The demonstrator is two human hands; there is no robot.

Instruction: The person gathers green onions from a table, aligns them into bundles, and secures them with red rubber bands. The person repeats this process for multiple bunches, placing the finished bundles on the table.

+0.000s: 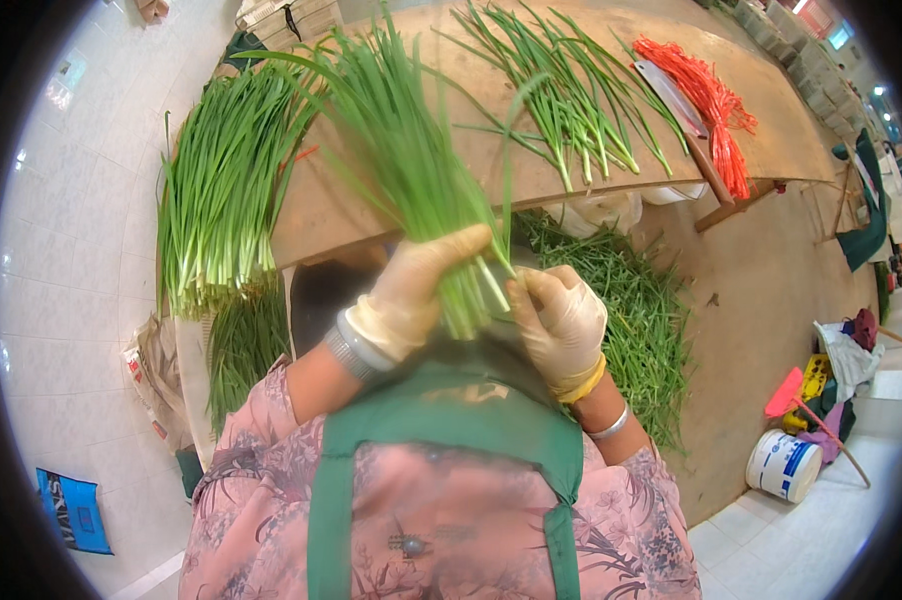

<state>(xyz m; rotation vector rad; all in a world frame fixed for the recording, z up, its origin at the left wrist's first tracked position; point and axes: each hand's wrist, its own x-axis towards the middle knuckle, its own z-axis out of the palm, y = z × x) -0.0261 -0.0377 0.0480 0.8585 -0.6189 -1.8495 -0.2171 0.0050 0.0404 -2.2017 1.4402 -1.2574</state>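
Observation:
My left hand [413, 289], in a pale rubber glove, is closed around a thick bunch of green garlic chives [421, 165], the white stem ends pointing towards me. The gloved fingers of my right hand [559, 319] pinch the lower end of a single stalk at the bunch's right side. A stack of chives [226, 187] lies on the left of the wooden table [331, 195]. Loose stalks [571, 112] are spread over the table's middle. Right of them lie a cleaver [672, 97] and a bundle of red plastic ties [710, 112], the cleaver's handle jutting past the edge.
A heap of discarded green leaves [638, 330] lies below the table, at my right. More chives [248, 360] are in a container at my left. A white bucket [783, 465] and a red-handled dustpan or scoop [785, 394] stand at the far right. Crates are stacked behind the table.

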